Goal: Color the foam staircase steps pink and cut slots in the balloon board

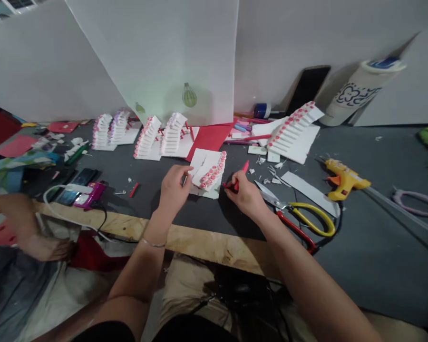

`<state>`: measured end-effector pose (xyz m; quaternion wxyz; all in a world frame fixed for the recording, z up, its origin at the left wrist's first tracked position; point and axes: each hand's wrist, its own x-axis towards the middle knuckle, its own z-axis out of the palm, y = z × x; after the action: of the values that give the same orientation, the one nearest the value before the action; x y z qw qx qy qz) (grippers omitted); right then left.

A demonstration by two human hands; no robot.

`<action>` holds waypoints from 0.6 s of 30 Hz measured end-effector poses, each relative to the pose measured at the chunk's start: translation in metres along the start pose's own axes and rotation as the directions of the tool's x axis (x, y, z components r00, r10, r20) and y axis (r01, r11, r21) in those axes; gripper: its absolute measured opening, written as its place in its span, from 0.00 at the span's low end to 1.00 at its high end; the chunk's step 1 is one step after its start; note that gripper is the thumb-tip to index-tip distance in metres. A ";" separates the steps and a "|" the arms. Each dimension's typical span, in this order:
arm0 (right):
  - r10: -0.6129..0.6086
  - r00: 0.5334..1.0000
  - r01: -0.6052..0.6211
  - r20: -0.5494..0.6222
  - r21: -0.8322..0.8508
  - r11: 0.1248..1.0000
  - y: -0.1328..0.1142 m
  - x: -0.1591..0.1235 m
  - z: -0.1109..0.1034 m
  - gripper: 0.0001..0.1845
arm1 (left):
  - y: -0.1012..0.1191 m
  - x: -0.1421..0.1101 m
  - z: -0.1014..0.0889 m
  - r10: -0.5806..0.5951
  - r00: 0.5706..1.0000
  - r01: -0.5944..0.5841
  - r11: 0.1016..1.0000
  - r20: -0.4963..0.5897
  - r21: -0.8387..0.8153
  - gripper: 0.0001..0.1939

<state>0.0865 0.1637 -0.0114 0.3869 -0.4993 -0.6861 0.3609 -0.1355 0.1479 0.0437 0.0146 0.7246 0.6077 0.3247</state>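
My right hand (245, 190) is closed round a red marker (246, 166), its tip pointing down beside a small white card piece (211, 183). That piece lies flat on the dark tabletop and carries a curved band of red round marks. At its left edge is my left hand (176, 185), fingers loosely curled and apart, thumb near the card; nothing shows in its grasp. Behind stand white stepped paper models (148, 138) with red or purple marks along their edges. A larger stepped model (294, 133) with red dots leans at the back right.
Open scissors (288, 209) with yellow and red handles lie by my right forearm. Beyond are a paper strip (310, 192) and a yellow glue gun (345, 179). Phones (78, 183) and a purple power bank (90, 195) sit left, near another person's hand (52, 247).
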 end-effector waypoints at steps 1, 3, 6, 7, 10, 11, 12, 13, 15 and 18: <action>-0.001 1.000 0.001 0.007 -0.010 1.000 0.001 0.000 0.002 0.12 | 0.003 -0.008 0.000 0.058 0.998 -0.058 0.998 0.016 0.009 0.14; -0.021 1.000 0.021 0.010 -0.024 0.999 0.002 0.002 0.006 0.12 | 0.006 -0.020 0.002 0.146 0.988 -0.148 0.988 0.042 0.036 0.18; -0.062 0.998 0.062 -0.005 -0.033 0.998 0.000 0.004 0.011 0.12 | 0.005 -0.028 0.008 0.223 0.972 -0.228 0.971 0.069 0.077 0.20; -0.069 0.998 0.068 -0.011 -0.038 0.997 0.000 0.005 0.013 0.12 | 0.004 -0.028 0.011 0.239 0.968 -0.245 0.966 0.072 0.087 0.21; -0.065 0.997 0.063 -0.036 -0.058 0.996 -0.001 0.008 0.019 0.12 | 0.003 -0.025 0.018 0.262 0.963 -0.267 0.958 0.064 0.105 0.21; -0.064 0.997 0.061 -0.049 -0.063 0.996 -0.001 0.009 0.021 0.12 | 0.003 -0.024 0.020 0.257 0.965 -0.262 0.959 0.058 0.108 0.21; -0.064 0.996 0.060 -0.062 -0.066 0.996 0.000 0.009 0.022 0.12 | 0.004 -0.023 0.022 0.249 0.967 -0.253 0.961 0.053 0.109 0.21; -0.067 0.995 0.062 -0.074 -0.067 0.996 0.002 0.010 0.024 0.12 | 0.004 -0.022 0.023 0.240 0.970 -0.244 0.963 0.046 0.110 0.22; -0.084 0.992 0.079 -0.090 -0.057 0.995 0.004 0.011 0.027 0.11 | 0.004 -0.022 0.025 0.232 0.972 -0.234 0.965 0.032 0.114 0.23; -0.091 0.990 0.088 -0.111 -0.032 0.996 0.006 0.011 0.030 0.11 | 0.004 -0.022 0.027 0.241 0.970 -0.241 0.963 0.018 0.120 0.22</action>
<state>0.0599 0.1728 -0.0280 0.4340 -0.4925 -0.6899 0.3052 -0.1201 0.1372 0.0137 -0.0681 0.7932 0.5335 0.2855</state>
